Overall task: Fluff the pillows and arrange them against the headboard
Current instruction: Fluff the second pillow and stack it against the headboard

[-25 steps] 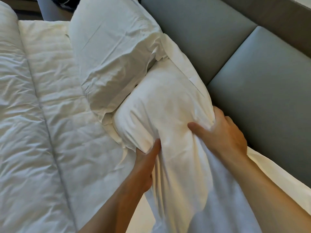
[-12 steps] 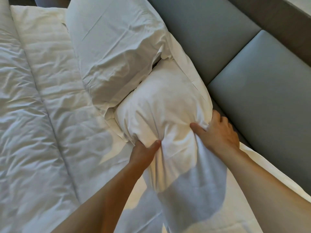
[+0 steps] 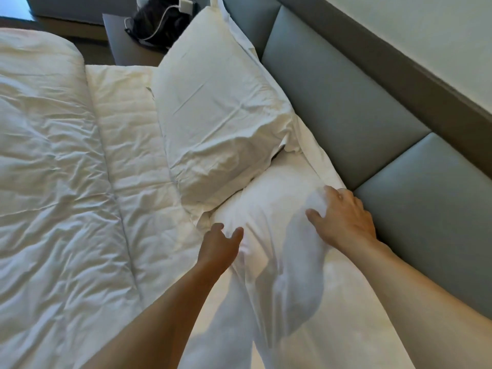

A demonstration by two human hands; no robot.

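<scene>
Two white pillows lie along the grey padded headboard [image 3: 346,107]. The far pillow [image 3: 221,115] leans against it, its lower corner overlapping the near pillow [image 3: 269,209]. The near pillow lies lengthwise toward me, its lower part blurred. My left hand [image 3: 219,246] rests at that pillow's left side with thumb and fingers apart, holding no fabric. On the right side, close to the headboard, my right hand [image 3: 343,219] pinches a bulge of the near pillow between thumb and fingers.
A crumpled white duvet [image 3: 53,182] covers the bed's left side, with a folded edge beside the pillows. Beyond the bed's far end stands a grey nightstand [image 3: 119,49] with a dark bag [image 3: 157,25] and a white charger cable.
The near pillow has dropped flatter onto the bed. My left hand has let go of its gathered fabric and opened. My right hand has slid up its right side.
</scene>
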